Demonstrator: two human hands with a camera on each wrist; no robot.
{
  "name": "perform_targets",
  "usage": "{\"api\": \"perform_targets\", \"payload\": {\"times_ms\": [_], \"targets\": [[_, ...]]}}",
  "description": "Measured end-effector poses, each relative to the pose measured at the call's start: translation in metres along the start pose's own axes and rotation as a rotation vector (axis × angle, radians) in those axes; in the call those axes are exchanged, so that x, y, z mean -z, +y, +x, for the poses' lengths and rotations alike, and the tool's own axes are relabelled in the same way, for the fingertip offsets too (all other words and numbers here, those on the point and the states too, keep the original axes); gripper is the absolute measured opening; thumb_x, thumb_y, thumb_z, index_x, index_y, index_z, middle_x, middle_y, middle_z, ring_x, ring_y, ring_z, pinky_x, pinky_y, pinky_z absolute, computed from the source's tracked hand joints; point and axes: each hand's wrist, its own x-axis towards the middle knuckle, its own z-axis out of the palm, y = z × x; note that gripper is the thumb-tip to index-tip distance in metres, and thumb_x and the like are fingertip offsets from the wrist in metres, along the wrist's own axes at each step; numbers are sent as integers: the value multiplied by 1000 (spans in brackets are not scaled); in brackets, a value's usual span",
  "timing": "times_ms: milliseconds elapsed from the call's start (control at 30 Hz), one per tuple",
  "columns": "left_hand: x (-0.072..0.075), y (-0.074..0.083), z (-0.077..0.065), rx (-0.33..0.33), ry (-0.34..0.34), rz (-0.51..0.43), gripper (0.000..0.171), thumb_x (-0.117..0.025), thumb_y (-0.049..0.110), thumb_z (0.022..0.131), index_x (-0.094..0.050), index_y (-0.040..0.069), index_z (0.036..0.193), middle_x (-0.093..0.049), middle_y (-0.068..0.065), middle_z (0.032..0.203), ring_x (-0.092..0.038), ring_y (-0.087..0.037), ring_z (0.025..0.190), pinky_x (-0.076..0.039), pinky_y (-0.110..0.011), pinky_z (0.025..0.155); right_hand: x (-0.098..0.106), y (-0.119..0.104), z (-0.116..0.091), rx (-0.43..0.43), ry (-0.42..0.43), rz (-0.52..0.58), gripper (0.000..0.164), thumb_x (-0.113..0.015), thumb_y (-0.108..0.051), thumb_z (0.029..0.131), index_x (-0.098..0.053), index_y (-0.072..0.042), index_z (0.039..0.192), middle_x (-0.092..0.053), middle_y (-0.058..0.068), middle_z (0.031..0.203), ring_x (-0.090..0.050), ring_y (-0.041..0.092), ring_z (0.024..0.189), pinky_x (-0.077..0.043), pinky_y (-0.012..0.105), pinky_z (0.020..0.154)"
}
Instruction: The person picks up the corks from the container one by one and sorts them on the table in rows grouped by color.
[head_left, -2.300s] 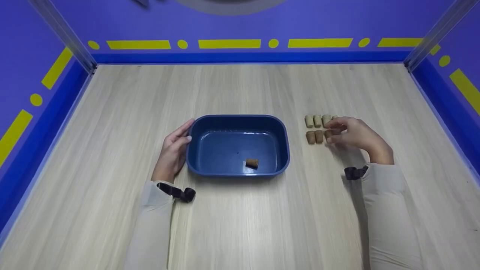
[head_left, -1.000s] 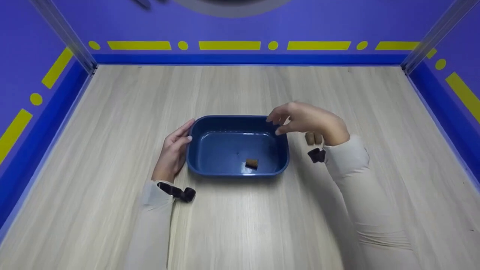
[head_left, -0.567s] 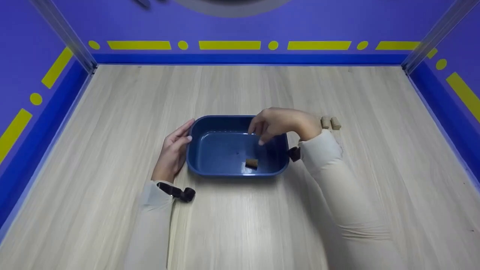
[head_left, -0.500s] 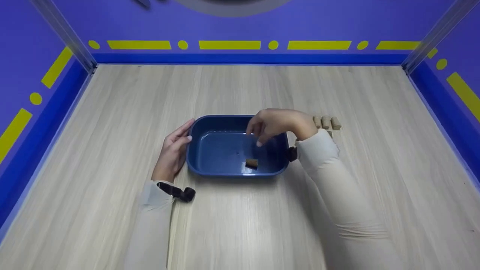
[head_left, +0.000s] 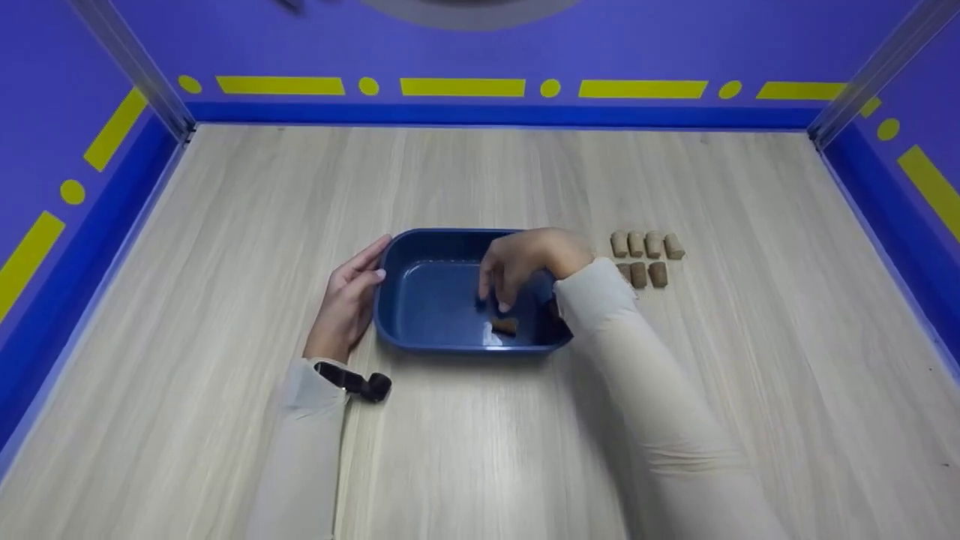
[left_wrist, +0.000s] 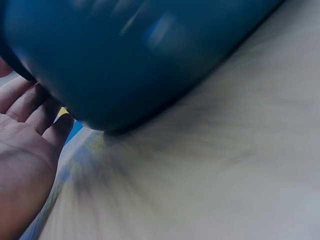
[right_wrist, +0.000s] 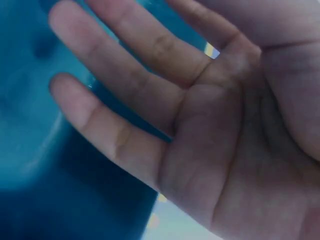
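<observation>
My left hand [head_left: 345, 304] rests against the left side of a blue plastic tub [head_left: 435, 348], thumb tip at its rim. In the left wrist view my fingers [left_wrist: 30, 107] lie nearly straight along the tub's outer wall. Inside the tub my right hand [head_left: 525, 262] hangs fingers down, thumb and fingers apart, just above a brown cork [head_left: 504, 326] lying on its side. I see no cork between them. The right wrist view has spread fingers [right_wrist: 115, 135] before the tub's blue interior; the thumb tip is out of that view.
Right of the tub, several pale corks [head_left: 636, 244] stand in a row. A row of brown corks [head_left: 638, 275] is in front of them, partly behind my right sleeve [head_left: 600, 292]. The wooden table [head_left: 480, 450] is bounded by blue walls [head_left: 480, 45] at the back and sides.
My right hand has left the brown cork row, crossed the tub's right rim and lowered into it toward the lying cork. My left hand and the tub have stayed put.
</observation>
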Motion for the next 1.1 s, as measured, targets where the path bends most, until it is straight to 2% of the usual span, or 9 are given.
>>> {"api": "perform_targets", "payload": {"times_ms": [100,267,400,533,733,867,1100], "targets": [[-1,0,1,-1,2,4,55,-41,-11,86,-36,-13,141,-35,-23,151,-42,-12,134,-41,-18,103,-2,0,4,-17,-29,-15,32,-77,-13,78,-71,-17,109,-72,1,104,-59,11,93,-46,29,86],[-1,0,0,7,-2,23,56,-40,-11,87,-34,-13,142,-34,-23,151,-43,-11,133,-41,-18,103,-5,-2,5,-57,-70,18,32,-79,-15,76,-72,-19,107,-71,-3,99,-55,10,89,-49,27,76],[0,0,0,7,-2,25,56,-40,-11,87,-33,-13,142,-34,-22,151,-45,-9,131,-41,-18,102,-9,-4,7,-105,-88,37,27,-79,-14,75,-72,-18,102,-74,-3,91,-63,11,87,-52,28,73],[0,1,0,1,7,26,56,-41,-11,87,-33,-13,142,-35,-22,151,-45,-8,131,-42,-18,102,-13,-5,10,-116,-90,21,22,-78,-12,75,-72,-18,95,-75,-2,87,-67,11,85,-51,27,69],[0,1,0,-2,16,23,56,-41,-11,86,-34,-13,142,-35,-22,150,-41,-13,136,-40,-19,105,-15,0,10,-76,-80,67,20,-76,-9,75,-72,-15,94,-75,-1,84,-70,11,80,-51,26,67],[2,0,1,-8,7,32,56,-41,-12,86,-33,-14,141,-34,-23,151,-35,-18,140,-39,-19,106,-13,5,7,-39,-68,116,19,-73,-9,78,-71,-11,97,-75,2,84,-70,13,79,-53,29,71],[3,-2,1,-13,5,30,55,-42,-12,87,-35,-13,141,-35,-22,151,-39,-15,138,-40,-19,105,-10,9,0,-1,-9,183,19,-69,-8,82,-69,-10,100,-74,2,85,-68,15,78,-56,35,77]]}}
